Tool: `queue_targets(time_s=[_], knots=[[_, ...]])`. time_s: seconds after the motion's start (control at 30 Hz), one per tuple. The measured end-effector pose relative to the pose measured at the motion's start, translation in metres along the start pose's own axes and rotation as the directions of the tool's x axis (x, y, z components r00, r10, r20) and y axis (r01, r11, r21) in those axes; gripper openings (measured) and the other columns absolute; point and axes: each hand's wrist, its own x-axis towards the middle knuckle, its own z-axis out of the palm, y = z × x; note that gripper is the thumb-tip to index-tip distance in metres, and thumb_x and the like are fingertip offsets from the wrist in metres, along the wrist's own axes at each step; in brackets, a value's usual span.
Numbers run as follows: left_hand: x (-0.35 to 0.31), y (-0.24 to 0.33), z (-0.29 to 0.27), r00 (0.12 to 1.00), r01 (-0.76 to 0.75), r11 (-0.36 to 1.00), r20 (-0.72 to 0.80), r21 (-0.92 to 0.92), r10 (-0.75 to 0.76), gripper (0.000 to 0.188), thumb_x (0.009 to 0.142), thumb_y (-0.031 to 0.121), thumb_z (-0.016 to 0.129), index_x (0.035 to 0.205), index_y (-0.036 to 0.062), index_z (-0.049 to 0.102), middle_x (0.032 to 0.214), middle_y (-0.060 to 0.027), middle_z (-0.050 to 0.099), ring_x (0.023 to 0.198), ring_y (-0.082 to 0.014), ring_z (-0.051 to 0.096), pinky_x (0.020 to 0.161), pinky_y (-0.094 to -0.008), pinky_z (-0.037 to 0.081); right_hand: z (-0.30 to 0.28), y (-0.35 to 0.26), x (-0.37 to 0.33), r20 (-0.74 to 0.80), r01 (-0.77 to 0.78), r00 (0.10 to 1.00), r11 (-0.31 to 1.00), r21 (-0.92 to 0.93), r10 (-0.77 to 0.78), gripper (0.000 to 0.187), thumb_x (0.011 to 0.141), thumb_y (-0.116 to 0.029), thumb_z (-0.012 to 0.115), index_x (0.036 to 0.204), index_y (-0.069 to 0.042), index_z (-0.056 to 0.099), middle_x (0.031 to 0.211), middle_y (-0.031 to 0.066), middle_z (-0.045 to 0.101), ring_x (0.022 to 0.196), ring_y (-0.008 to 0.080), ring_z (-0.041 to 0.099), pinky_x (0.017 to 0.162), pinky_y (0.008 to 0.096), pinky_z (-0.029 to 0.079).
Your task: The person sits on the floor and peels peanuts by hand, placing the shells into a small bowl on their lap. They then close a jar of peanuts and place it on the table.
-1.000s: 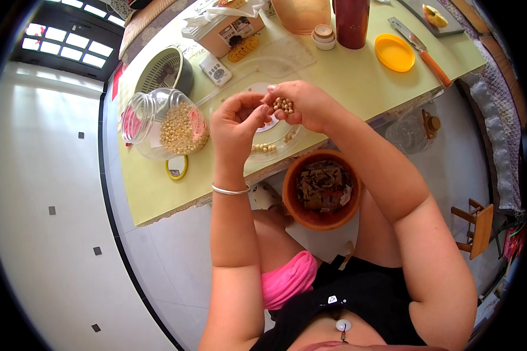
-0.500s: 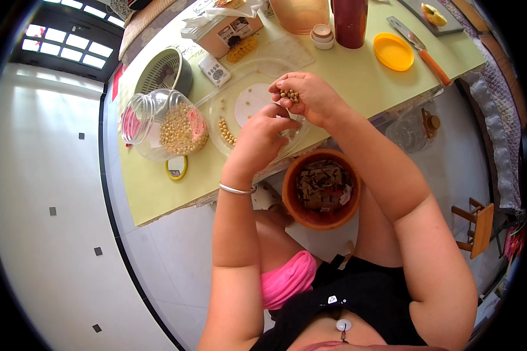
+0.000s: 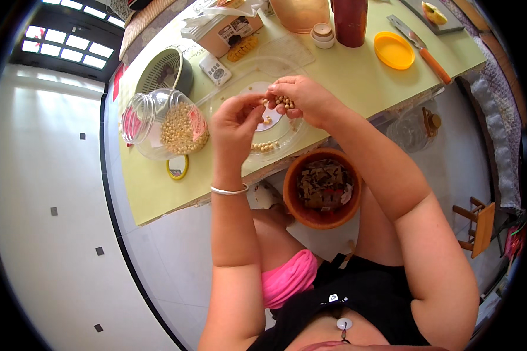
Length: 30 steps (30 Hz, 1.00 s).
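Cupped in my right hand (image 3: 306,100) is a small heap of tan soybeans (image 3: 284,103). My left hand (image 3: 238,118), with a silver bangle at its wrist, meets it fingertip to fingertip; its thumb and index finger are bent together and a pale bean shows at their tips. Both hands are over a clear round plastic tray (image 3: 287,139) with a white disc in its middle. More soybeans (image 3: 266,146) lie along the tray's near edge, and a few loose ones rest on the white disc (image 3: 273,124). My left hand hides part of the tray.
On the left, a clear jar (image 3: 183,130) of soybeans lies on its side near a green colander (image 3: 184,73) and remote (image 3: 215,70). A knife (image 3: 433,64) and yellow lid (image 3: 394,51) are at right. Below the table edge stands a brown bucket (image 3: 324,221) holding scraps.
My left hand has moved left and up from the tray to the right hand's fingertips, uncovering soybeans at the near edge. My right hand still cups its beans.
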Motion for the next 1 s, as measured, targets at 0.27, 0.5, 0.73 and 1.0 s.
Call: queue_targets(time_s=[0.27, 0.5, 0.73, 1.0], knots=[[-0.015, 0.015, -0.038, 0.978, -0.016, 0.568, 0.13, 0.823, -0.161, 0.035, 0.065, 0.006, 0.083, 0.096, -0.0027, 0.068, 0.084, -0.0107, 0.066, 0.076, -0.019, 0.062, 0.069, -0.0311, 0.052, -0.009, 0.0, 0.003, 0.029, -0.04, 0.999, 0.995, 0.087, 0.038, 0.02, 0.096, -0.018, 0.057, 0.095, 0.0, 0.063, 0.084, 0.0053, 0.063, 0.063, 0.0078, 0.055, 0.052, 0.0198, 0.044], [-0.022, 0.006, -0.037, 0.987, -0.029, 0.251, 0.067, 0.968, -0.144, 0.039, 0.06, 0.011, 0.085, 0.094, 0.0003, 0.069, 0.09, -0.0143, 0.064, 0.08, -0.0263, 0.065, 0.073, -0.0379, 0.052, 0.002, 0.002, 0.003, -0.001, -0.033, 0.999, 0.999, -0.018, 0.033, 0.014, 0.093, -0.016, 0.058, 0.092, -0.003, 0.063, 0.084, 0.0044, 0.064, 0.065, 0.007, 0.056, 0.055, 0.0196, 0.043], [-0.02, 0.005, -0.037, 0.977, -0.019, 0.512, 0.124, 0.859, -0.172, 0.023, 0.065, 0.006, 0.074, 0.086, -0.0004, 0.067, 0.086, -0.017, 0.062, 0.081, -0.0323, 0.062, 0.075, -0.0408, 0.051, 0.004, 0.004, 0.0, 0.003, -0.003, 1.0, 0.998, -0.063, 0.003, 0.015, 0.092, -0.017, 0.059, 0.092, -0.003, 0.064, 0.083, 0.0039, 0.063, 0.065, 0.0072, 0.054, 0.056, 0.0209, 0.042], [-0.013, -0.016, -0.034, 0.994, -0.099, 0.487, 0.106, 0.868, 0.013, 0.009, 0.069, 0.003, 0.065, 0.078, 0.0012, 0.065, 0.073, -0.0148, 0.06, 0.07, -0.0305, 0.06, 0.067, -0.0381, 0.051, 0.005, 0.004, 0.002, 0.016, -0.028, 0.999, 0.997, -0.065, 0.029, 0.019, 0.094, -0.02, 0.058, 0.097, -0.003, 0.063, 0.087, 0.005, 0.063, 0.069, 0.0077, 0.055, 0.059, 0.0205, 0.044]])
